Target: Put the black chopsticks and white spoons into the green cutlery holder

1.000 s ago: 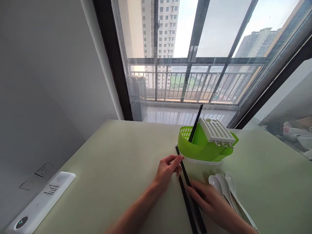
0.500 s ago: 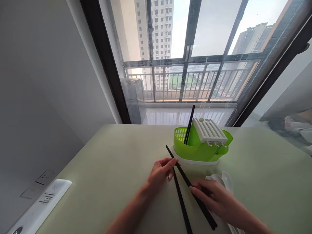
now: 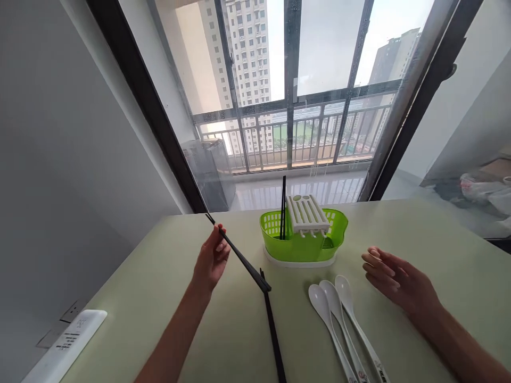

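Observation:
My left hand (image 3: pixel 212 258) pinches a pair of black chopsticks (image 3: pixel 243 259) near their thin ends, and the thick ends point down to the right. More black chopsticks (image 3: pixel 272 324) lie on the table below, overlapped by the thick ends of the held pair. To the right, my right hand (image 3: pixel 399 282) hovers with nothing in it, its fingers bent and loosely apart. Between the hands stands a green utensil basket (image 3: pixel 295 250) with a white slotted top (image 3: pixel 306 214). Two black chopsticks (image 3: pixel 283 207) stand upright in its left compartment.
Three white spoons (image 3: pixel 334 324) lie side by side on the pale green table (image 3: pixel 159 298), in front of the basket. At the left table edge is a white device (image 3: pixel 67 346) with printed text. Glass sliding doors (image 3: pixel 319 143) rise beyond the far edge.
My left hand has carried the chopsticks to the left. My right hand has let go of them and moved right, uncovering the spoons. The view has also shifted.

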### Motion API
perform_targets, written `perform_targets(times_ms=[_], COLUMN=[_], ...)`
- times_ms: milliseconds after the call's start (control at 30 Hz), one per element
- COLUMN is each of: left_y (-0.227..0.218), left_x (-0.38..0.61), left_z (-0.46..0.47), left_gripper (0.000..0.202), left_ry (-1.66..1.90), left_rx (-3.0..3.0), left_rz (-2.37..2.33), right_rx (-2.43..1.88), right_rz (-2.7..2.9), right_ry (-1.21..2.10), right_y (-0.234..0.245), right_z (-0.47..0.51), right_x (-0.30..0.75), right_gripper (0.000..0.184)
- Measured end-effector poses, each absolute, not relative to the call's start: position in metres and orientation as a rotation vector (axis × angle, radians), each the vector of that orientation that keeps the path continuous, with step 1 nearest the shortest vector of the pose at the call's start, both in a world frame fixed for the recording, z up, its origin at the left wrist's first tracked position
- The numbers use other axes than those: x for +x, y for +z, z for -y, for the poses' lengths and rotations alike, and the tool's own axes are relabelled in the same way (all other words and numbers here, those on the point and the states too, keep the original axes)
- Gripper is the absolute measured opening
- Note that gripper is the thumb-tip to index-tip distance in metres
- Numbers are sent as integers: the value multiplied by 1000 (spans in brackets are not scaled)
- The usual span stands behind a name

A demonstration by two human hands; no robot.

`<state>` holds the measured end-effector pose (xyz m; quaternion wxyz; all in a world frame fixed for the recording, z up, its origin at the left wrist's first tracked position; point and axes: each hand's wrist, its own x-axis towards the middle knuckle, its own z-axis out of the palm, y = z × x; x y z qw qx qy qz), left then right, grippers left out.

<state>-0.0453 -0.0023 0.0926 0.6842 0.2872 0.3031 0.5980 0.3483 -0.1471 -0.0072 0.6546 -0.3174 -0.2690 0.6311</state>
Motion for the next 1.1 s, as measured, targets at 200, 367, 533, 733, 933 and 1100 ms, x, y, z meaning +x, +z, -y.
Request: perform_targets(times_ms=[200, 367, 533, 733, 933, 1100], left_y=[173, 188, 169, 154, 148, 144], left_x=[-31, 13, 44, 60, 69, 70], left_z=[-25, -45, -65, -76, -79, -80], left_gripper=[33, 41, 49, 51, 57, 65], left_ry=[1682, 1739, 1410, 1150, 1018, 924], left_rx=[1053, 1483, 1798, 1936, 1994, 2007], left_rz=[-827, -1047, -1176, -1214, -1208, -1189], right_rx=[-580, -563, -567, -555, -539, -538], right_rz=[496, 508, 523, 520, 488, 477], right_ry=[1427, 1410, 1398, 1398, 1405, 1402], right_y=[-4, -8, -11, -9, -11, -12], right_z=[138, 133, 128, 125, 123, 122], right_x=[344, 347, 348, 346, 348, 349], right_gripper=[18, 26, 28, 28, 26, 28])
